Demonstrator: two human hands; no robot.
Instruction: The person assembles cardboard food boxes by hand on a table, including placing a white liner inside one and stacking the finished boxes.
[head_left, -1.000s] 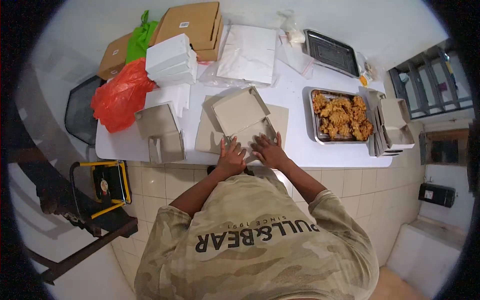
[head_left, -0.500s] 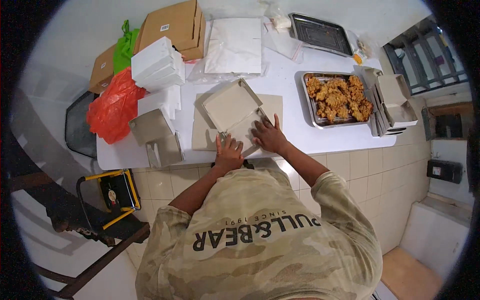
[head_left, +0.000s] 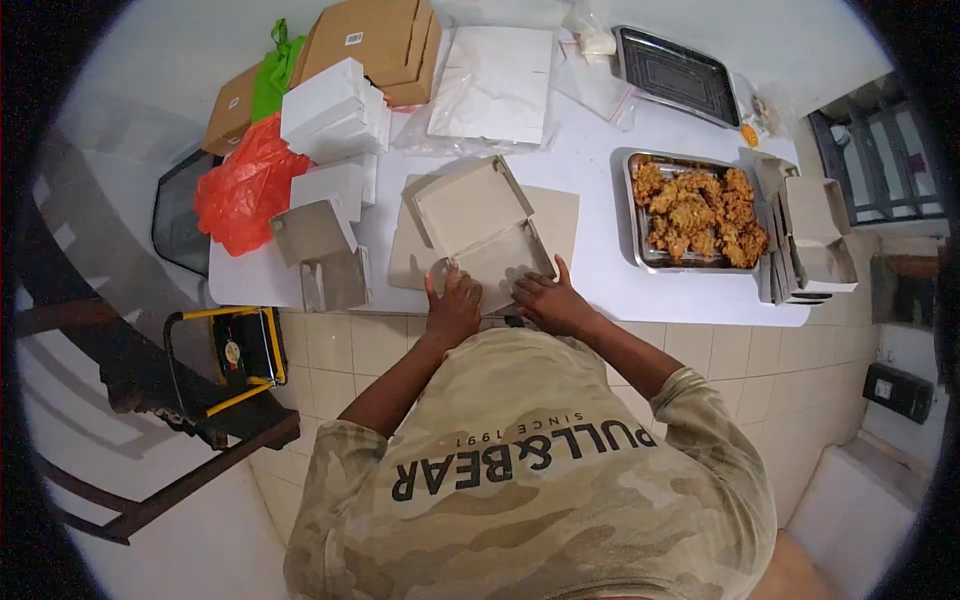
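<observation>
A small grey-beige cardboard box [head_left: 503, 262] lies with its lid raised at the far side, on a flat cardboard sheet [head_left: 405, 262] at the table's near edge. My left hand [head_left: 455, 308] is closed on its near left corner, fingers bent over the edge. At the near right corner, my right hand [head_left: 550, 302] holds the side wall, fingers together and thumb raised along it. The undersides of both hands and part of the box's near edge are hidden. Left of the sheet, another folded cardboard box [head_left: 335, 280] stands partly opened.
A metal tray [head_left: 640, 262] of fried chicken pieces [head_left: 700, 215] sits at right, beside stacked open boxes [head_left: 815, 235]. Behind are an empty black tray [head_left: 680, 75], white sheets in plastic [head_left: 492, 85], white boxes [head_left: 335, 110], brown cartons [head_left: 370, 45] and a red plastic bag [head_left: 250, 190].
My right hand has drawn back toward the box's near right corner, and the box's right wall now stands up. My left hand stays at the near left corner. The view has shifted slightly.
</observation>
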